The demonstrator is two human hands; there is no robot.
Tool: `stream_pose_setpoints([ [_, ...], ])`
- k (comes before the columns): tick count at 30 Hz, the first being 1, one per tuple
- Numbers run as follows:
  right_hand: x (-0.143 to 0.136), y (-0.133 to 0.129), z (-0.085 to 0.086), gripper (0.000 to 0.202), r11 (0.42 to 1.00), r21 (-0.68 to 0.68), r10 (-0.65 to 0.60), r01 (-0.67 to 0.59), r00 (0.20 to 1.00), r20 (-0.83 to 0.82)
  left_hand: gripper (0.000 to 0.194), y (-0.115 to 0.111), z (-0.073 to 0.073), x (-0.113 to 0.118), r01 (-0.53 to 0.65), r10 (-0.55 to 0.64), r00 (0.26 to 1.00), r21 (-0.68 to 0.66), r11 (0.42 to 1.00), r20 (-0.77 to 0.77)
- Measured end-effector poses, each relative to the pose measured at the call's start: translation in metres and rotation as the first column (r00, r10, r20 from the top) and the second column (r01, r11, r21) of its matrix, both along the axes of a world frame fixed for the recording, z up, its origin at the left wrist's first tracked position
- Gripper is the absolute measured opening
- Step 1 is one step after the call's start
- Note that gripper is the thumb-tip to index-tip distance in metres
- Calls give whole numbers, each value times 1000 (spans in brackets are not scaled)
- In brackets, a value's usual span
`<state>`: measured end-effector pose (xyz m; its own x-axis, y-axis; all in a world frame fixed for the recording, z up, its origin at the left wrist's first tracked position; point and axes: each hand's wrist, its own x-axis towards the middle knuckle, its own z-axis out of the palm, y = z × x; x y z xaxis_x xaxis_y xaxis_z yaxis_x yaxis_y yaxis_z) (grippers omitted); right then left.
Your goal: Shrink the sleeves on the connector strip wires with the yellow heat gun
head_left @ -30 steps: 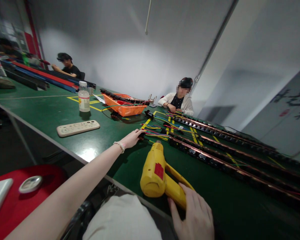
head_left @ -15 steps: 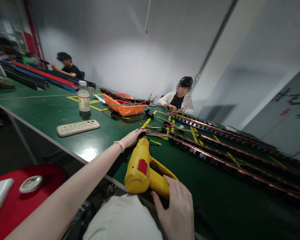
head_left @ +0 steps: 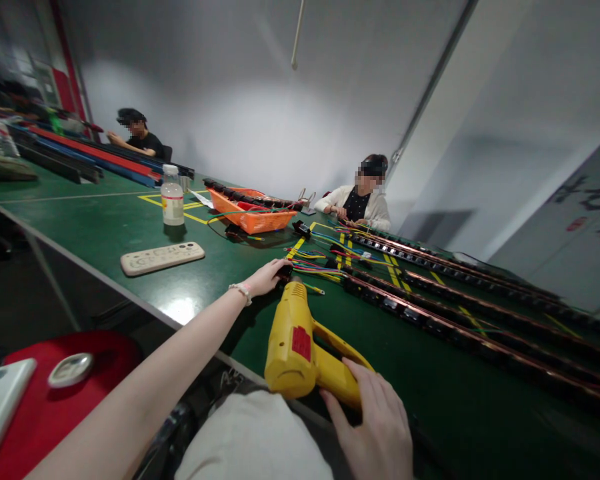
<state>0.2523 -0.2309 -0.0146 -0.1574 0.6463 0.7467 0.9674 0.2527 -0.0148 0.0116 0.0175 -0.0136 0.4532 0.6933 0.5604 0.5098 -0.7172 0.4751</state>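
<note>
My right hand [head_left: 375, 417] is wrapped round the handle of a yellow heat gun [head_left: 293, 343], whose nozzle end points away from me toward my left hand. Farther forward, my left hand [head_left: 267, 277] grips a small black connector [head_left: 284, 271] at the end of a bundle of coloured wires [head_left: 315, 268]. Those wires run right into a long black strip with copper bars [head_left: 395, 303]. A yellow-green wire with a metal lug [head_left: 314, 289] lies just beyond the heat gun's front.
On the green table [head_left: 95, 213] stand a bottle [head_left: 172, 197], a beige phone-like case [head_left: 163, 259] and an orange basket [head_left: 255, 220] of parts. More copper-lined strips [head_left: 450, 293] lie to the right. A co-worker [head_left: 357, 193] sits across; another person [head_left: 143, 137] sits far left. A red stool [head_left: 85, 393] is below.
The heat gun and my right hand have shifted right, drawing its nozzle slightly away from my left hand. My left hand still holds the connector. The whole view has shifted a little.
</note>
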Motion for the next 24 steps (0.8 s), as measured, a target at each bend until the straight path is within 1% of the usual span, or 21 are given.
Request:
stream_pose_setpoints([
  [7,33,-6,0,52,997,14,-75,75,996,39,50,-4,-1,-2,-9,9,1000,-2,1000,20],
  [10,50,-9,2,52,996,6,-84,84,995,53,56,-5,-1,-1,-4,4,1000,13,1000,20],
  [12,60,-11,3,52,996,9,-89,89,994,56,62,-6,0,0,-22,21,999,38,999,31],
  [14,67,-13,5,52,995,13,-95,95,994,61,62,-7,2,0,-48,46,998,57,997,45],
  [19,66,-15,7,50,995,23,-102,101,993,57,42,-7,5,0,-29,29,999,19,999,29],
  [24,60,-15,8,49,994,9,-108,108,992,64,40,-10,8,3,-35,35,999,-10,999,27],
])
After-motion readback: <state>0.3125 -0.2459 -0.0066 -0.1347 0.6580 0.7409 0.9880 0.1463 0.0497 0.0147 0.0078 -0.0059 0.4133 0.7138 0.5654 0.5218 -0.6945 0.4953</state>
